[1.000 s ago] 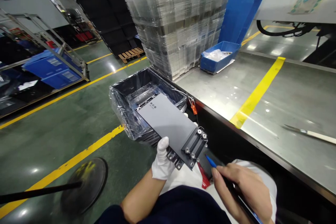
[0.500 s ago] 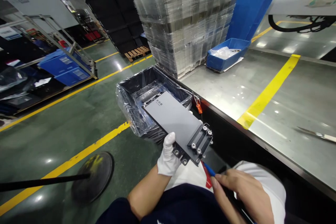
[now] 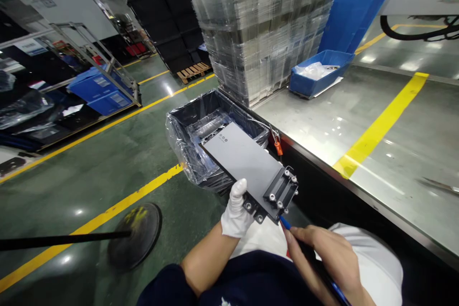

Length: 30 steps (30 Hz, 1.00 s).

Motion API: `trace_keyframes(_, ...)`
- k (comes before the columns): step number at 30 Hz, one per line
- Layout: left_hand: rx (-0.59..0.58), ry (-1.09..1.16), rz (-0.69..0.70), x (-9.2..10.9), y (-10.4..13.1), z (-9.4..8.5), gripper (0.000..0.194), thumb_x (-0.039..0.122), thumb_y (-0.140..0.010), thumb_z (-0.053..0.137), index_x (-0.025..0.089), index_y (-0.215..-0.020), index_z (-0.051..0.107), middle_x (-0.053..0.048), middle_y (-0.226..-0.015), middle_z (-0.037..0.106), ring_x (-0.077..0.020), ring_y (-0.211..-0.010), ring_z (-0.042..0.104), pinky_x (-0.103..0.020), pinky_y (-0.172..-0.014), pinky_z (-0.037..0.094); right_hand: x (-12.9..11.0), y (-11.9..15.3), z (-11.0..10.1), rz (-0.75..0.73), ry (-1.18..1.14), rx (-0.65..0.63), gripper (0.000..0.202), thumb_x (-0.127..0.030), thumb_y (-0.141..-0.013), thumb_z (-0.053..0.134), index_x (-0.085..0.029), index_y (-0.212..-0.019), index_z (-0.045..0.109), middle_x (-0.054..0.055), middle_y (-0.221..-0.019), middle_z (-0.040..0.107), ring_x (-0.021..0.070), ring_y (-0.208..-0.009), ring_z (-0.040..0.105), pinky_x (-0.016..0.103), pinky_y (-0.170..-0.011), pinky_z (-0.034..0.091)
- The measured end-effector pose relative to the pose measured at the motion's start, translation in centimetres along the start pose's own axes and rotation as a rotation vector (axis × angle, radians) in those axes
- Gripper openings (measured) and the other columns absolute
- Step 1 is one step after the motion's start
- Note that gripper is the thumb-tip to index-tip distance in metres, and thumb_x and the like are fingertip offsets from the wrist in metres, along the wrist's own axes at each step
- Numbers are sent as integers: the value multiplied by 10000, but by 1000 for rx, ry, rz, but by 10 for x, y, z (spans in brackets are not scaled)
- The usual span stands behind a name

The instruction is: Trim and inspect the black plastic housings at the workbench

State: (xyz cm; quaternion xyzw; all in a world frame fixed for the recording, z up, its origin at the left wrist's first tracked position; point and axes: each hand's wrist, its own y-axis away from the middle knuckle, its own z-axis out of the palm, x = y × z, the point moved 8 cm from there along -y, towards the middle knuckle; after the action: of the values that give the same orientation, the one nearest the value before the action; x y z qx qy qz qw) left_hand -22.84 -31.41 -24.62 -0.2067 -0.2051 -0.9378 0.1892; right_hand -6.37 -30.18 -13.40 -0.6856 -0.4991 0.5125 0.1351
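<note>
The gray panel is tilted in the gloved left hand, partly over the lined bin. The right hand grips 1 blue-tipped tool at its corner; completed work there cannot be told.

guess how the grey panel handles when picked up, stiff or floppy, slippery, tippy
Probably stiff: the grey panel shows no sag beyond the gloved left hand. Its smooth, flat face could be a bit slippery. It may tip toward the near end, where the ribbed block and metal rings likely add weight.
</note>
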Motion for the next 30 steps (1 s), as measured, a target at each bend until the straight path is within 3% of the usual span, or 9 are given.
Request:
trace_keyframes(6, 26, -59, 101, 5, -2, -4, 507, 434, -757, 806, 167, -1184, 752, -74, -1086, 814, -357, -1302, 632, -462, -1194, 440, -12, -11, -6, -22, -40, 20, 133, -20, -880, 661, -149, -906, 644, -28, -613, 625, 87, -466, 559, 225, -470, 454)
trace_keyframes(10, -28, -104, 24, -4, -2, 4, 427, 487, -706, 830, 144, -957, 800, -96, -1047, 817, -387, -1309, 619, -485, -1196, 435, -16, -17, 5, -64, -65, -21, 162, 15, -880, 629, -146, -885, 641, -26, -590, 616, 88, -456, 548, 231, -471, 438)
trace_keyframes(14, 9, -135, 29, -6, -2, -3, 365, 491, -699, 831, 153, -832, 789, -91, -975, 820, -385, -1235, 669, -488, -1176, 454, -14, -16, 10, -71, -55, -23, 162, 21, -877, 630, -141, -877, 636, -16, -610, 620, 85, -469, 553, 222, -482, 438)
trace_keyframes(20, 8, -154, 42, -6, 0, 1, 377, 475, -692, 840, 155, -884, 790, -99, -1014, 814, -386, -1243, 661, -509, -1164, 455, -13, -12, 5, -57, -43, 27, 88, -64, -915, 658, -151, -910, 652, -43, -603, 594, 73, -459, 539, 209, -500, 445)
trace_keyframes(26, -35, -157, -17, -11, 4, 12, 359, 482, -711, 824, 164, -872, 784, -120, -1078, 804, -388, -1249, 657, -513, -1146, 473, -16, -21, 17, -107, 66, -4, 97, -71, -940, 651, -142, -875, 666, -45, -561, 578, 77, -453, 530, 227, -513, 426)
trace_keyframes(30, -54, -156, 8, -9, 3, 10, 336, 478, -716, 829, 174, -854, 792, -111, -1037, 810, -376, -1253, 657, -496, -1144, 482, -18, -21, 15, -107, -2, -4, 99, -48, -919, 660, -142, -889, 649, -31, -590, 609, 83, -468, 557, 230, -513, 441)
